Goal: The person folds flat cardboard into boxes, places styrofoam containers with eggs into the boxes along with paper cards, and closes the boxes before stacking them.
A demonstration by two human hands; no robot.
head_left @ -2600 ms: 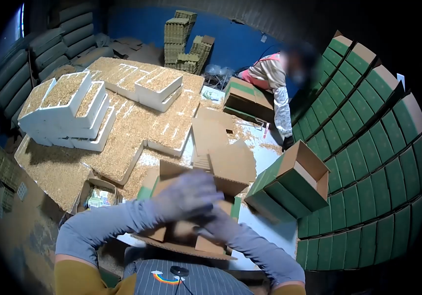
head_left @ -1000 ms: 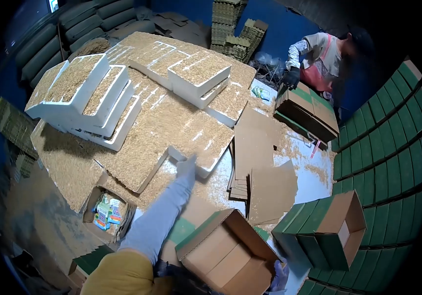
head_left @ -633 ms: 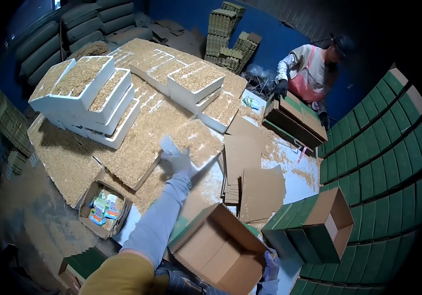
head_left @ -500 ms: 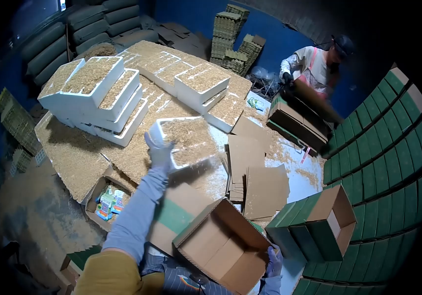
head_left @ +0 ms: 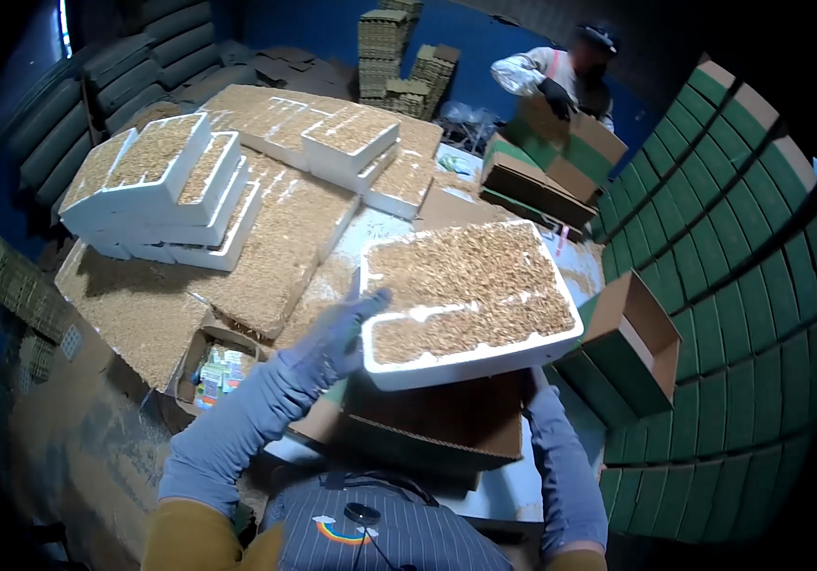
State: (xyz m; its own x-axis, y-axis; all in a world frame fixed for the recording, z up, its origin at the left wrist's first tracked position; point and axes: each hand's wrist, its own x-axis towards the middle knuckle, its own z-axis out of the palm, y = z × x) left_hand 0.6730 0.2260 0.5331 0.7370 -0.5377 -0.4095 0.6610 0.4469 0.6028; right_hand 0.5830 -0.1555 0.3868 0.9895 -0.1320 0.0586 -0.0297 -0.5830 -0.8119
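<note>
A white foam tray [head_left: 470, 309] filled with tan, grain-like material is tilted in front of me. My left hand [head_left: 337, 333], in a grey-blue glove, grips its left side with the thumb over the rim. Directly below lies an open cardboard box [head_left: 437, 433], partly covered by the tray. My right hand [head_left: 538, 383] is at the box's right edge, under the tray's right corner. Its fingers are hidden, so whether they hold the box or the tray does not show.
Stacked foam trays [head_left: 151, 205] stand at left on a broad tan-covered surface. A small carton [head_left: 189, 376] holds colourful packets. Green boxes [head_left: 722, 362] form a wall at right, with an open box [head_left: 632, 352] before it. Across the table, a co-worker [head_left: 561, 81] handles a carton.
My left hand has brought the tray right and nearer, over the open box. The box now sits lower and mostly covered. The co-worker's carton flaps have shifted, and my view has turned slightly.
</note>
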